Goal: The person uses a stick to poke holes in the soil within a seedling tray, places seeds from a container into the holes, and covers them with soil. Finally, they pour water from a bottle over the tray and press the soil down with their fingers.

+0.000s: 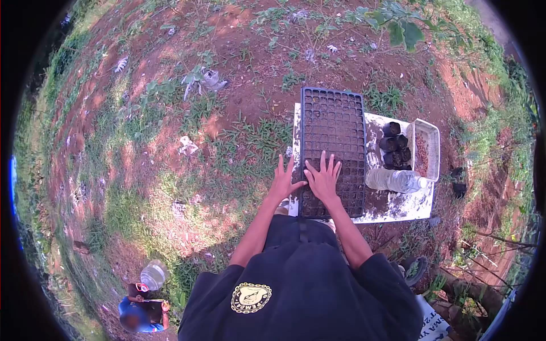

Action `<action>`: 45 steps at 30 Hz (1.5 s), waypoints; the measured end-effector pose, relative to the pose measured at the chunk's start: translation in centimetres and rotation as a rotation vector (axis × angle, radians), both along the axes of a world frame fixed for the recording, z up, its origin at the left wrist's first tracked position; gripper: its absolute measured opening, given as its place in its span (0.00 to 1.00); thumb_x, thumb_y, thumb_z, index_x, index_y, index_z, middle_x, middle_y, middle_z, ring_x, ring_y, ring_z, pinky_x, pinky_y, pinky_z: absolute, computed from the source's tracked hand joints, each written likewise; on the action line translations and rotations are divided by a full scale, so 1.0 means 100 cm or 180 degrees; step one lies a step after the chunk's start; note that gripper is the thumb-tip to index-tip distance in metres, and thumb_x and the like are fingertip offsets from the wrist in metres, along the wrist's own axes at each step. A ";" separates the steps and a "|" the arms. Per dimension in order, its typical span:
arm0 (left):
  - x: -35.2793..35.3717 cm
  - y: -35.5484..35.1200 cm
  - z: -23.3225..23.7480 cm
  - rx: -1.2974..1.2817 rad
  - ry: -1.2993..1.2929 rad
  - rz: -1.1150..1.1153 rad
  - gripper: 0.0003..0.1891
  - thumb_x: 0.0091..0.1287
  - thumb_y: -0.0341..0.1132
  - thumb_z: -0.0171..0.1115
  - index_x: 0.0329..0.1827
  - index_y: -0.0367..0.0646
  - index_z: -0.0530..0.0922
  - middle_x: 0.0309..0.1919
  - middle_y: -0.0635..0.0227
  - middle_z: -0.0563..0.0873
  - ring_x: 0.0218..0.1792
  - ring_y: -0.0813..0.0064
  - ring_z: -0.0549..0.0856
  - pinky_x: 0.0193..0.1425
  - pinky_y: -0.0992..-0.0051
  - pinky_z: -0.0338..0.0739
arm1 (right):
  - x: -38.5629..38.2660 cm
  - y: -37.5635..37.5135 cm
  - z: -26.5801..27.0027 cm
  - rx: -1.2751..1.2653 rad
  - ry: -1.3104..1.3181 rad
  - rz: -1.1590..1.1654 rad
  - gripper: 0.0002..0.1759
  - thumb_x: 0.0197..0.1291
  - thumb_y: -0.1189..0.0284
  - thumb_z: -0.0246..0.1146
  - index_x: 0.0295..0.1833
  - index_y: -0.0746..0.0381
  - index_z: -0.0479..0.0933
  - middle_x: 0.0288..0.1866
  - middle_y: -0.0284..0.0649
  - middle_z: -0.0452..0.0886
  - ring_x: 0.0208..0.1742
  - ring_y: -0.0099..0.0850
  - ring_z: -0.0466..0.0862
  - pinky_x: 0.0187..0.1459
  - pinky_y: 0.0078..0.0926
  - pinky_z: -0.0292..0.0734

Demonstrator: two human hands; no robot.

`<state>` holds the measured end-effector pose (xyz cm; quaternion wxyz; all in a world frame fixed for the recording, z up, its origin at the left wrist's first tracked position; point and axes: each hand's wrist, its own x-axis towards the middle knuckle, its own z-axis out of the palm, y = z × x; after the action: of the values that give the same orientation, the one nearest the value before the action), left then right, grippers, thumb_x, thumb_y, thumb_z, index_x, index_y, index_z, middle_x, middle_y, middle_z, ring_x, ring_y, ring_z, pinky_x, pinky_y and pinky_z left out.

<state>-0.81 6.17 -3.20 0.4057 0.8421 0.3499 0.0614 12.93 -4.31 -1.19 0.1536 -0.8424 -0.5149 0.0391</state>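
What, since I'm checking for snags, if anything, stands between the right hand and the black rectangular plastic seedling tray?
Nothing visible: the right hand is spread directly over the tray. The clear plastic bottle lies to the tray's right, not between them.

Under the right hand (pixel 323 183), a matt plastic tray (pixel 303 128) of rough, crumbly soil (pixel 333 122); to that hand's right, a glossy, ridged plastic bottle (pixel 392 180) — and farther off, a plastic basket (pixel 437 150).
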 end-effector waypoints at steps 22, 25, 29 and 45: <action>0.014 -0.011 0.008 0.1605 0.0488 -0.0572 0.38 0.61 0.65 0.59 0.76 0.76 0.61 0.79 0.47 0.48 0.73 0.33 0.56 0.72 0.42 0.59 | 0.101 -0.155 -0.013 0.2294 0.0395 -0.3753 0.51 0.43 0.60 0.82 0.69 0.65 0.60 0.62 0.53 0.72 0.59 0.41 0.76 0.62 0.40 0.72; 0.014 -0.010 0.013 0.1289 0.0326 -0.0456 0.38 0.61 0.63 0.61 0.76 0.75 0.60 0.78 0.46 0.48 0.73 0.33 0.56 0.72 0.43 0.60 | 0.133 -0.148 -0.022 0.2573 0.0512 -0.3088 0.55 0.43 0.63 0.82 0.73 0.65 0.56 0.68 0.51 0.68 0.68 0.41 0.70 0.69 0.39 0.64; 0.008 -0.008 0.021 0.0528 -0.0331 -0.0009 0.37 0.63 0.58 0.63 0.76 0.74 0.60 0.78 0.44 0.47 0.72 0.31 0.56 0.73 0.45 0.59 | 0.148 -0.141 -0.009 0.3341 0.1530 -0.2848 0.58 0.41 0.69 0.83 0.75 0.66 0.55 0.71 0.48 0.66 0.70 0.39 0.68 0.72 0.36 0.60; 0.014 -0.027 0.005 0.2186 0.0435 -0.0723 0.35 0.66 0.67 0.50 0.77 0.77 0.59 0.80 0.54 0.49 0.76 0.42 0.54 0.73 0.42 0.58 | 0.100 -0.196 0.046 0.3757 0.1944 -0.2789 0.48 0.48 0.82 0.75 0.74 0.66 0.58 0.70 0.45 0.67 0.67 0.36 0.71 0.70 0.35 0.65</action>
<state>0.56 3.47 -2.69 0.0793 0.9649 0.2394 0.0735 22.89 -23.86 3.40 0.7103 -0.6999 -0.0075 -0.0750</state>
